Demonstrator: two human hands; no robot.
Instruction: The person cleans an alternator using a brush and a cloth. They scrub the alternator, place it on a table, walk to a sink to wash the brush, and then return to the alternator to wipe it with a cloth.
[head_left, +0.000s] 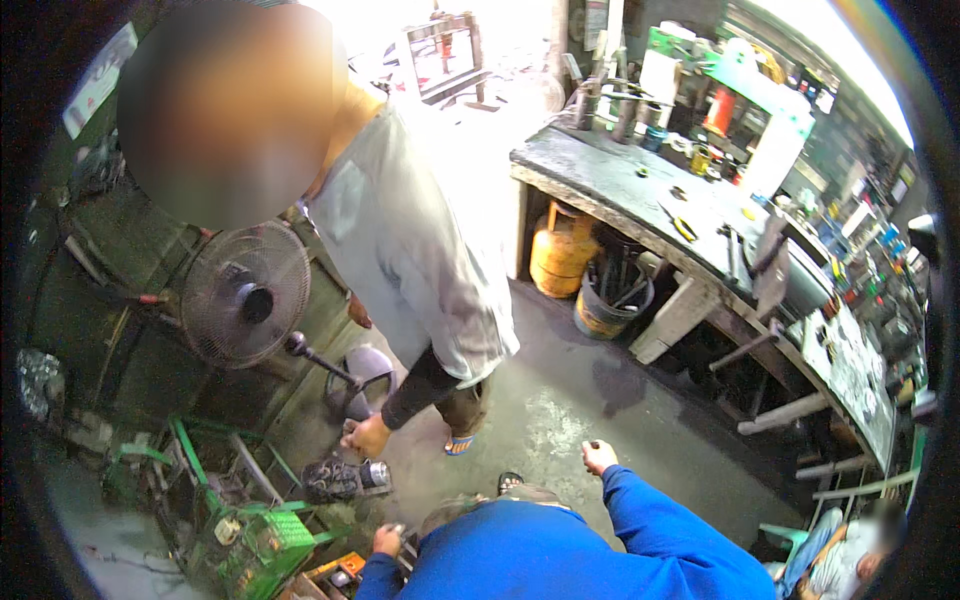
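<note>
The left hand (387,541) has its fingers curled in, with a pale spot at the tips; I cannot tell how far they close or whether they have hold of anything. The right hand (600,457) is out over the floor (560,385), fingers bent, and whether it grips something small cannot be made out either.

From the left fingers, the dark cylinder (340,480) — perhaps a motor — lies near but apart, at 11 o'clock. Its long axis runs roughly 9 to 3, the silvery end toward 3. The left hand is clearly the nearer; the right has it well off at 9 o'clock. A co-worker's hand (367,437) is just beside it at 1 o'clock — touching or not, I cannot tell.

Around the left hand, the green frame (285,537) is at 9 and the fan (247,293) farther out at 11. From the right, the bucket (600,318) is at 12, the bench (640,205) beyond toward 1.
</note>
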